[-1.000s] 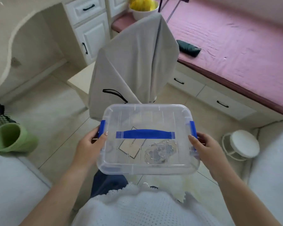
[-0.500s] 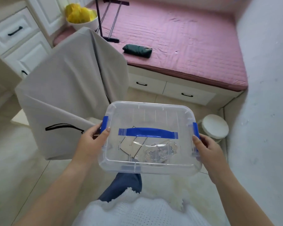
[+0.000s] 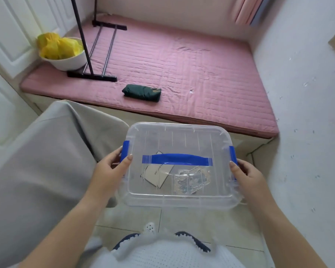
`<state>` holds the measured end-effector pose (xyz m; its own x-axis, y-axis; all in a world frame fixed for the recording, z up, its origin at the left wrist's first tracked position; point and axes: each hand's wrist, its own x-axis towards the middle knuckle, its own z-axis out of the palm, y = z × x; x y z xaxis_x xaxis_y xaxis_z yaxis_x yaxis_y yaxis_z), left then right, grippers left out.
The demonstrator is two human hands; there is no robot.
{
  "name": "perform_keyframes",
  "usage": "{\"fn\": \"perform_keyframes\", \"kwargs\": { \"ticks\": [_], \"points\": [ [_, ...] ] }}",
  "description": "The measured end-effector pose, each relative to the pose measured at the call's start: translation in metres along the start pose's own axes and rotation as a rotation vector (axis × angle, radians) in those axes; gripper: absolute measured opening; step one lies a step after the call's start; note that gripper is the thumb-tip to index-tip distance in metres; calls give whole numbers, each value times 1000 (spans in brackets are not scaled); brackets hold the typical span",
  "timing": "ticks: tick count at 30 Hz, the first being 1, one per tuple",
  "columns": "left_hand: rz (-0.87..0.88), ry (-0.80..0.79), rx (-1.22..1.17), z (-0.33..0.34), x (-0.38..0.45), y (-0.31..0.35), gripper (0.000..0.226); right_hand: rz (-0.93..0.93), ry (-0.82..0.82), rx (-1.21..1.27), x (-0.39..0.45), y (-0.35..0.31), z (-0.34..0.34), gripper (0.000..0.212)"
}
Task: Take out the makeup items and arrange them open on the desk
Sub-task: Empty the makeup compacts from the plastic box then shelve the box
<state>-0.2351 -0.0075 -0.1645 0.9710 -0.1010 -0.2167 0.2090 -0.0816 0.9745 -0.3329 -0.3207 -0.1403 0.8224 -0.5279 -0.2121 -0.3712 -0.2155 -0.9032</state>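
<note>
I carry a clear plastic box (image 3: 178, 140) with a lid, a blue handle (image 3: 177, 159) and blue side latches, level in front of my body. My left hand (image 3: 110, 171) grips its left side, thumb on the lid by the left latch. My right hand (image 3: 246, 174) grips the right side by the right latch. Through the lid I see a pale card (image 3: 157, 176) and a clear packet with small shiny items (image 3: 190, 180) on the box bottom.
A grey cloth-covered chair (image 3: 41, 151) stands at my left. Ahead lies a pink quilted mat (image 3: 172, 64) with a dark green pouch (image 3: 141, 92), a black rack base (image 3: 93, 74) and a white bowl of yellow bags (image 3: 64, 53). A white wall (image 3: 307, 113) rises on the right.
The view has swung right: the chair slid to the left, the pink mat and right wall fill more of the frame. Both hands keep the same hold on the box.
</note>
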Motion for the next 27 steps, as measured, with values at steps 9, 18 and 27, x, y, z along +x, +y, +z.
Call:
{"fn": "perform_keyframes", "kwargs": {
  "ticks": [9, 18, 27],
  "points": [
    [34, 74, -29, 10, 149, 43, 21, -58, -41, 1, 154, -65, 46, 24],
    [-26, 340, -61, 15, 324, 59, 32, -134, -210, -61, 377, -131, 135, 10],
    [-106, 731, 14, -24, 404, 88, 16, -254, -510, -118, 511, -236, 258, 18]
  ]
}}
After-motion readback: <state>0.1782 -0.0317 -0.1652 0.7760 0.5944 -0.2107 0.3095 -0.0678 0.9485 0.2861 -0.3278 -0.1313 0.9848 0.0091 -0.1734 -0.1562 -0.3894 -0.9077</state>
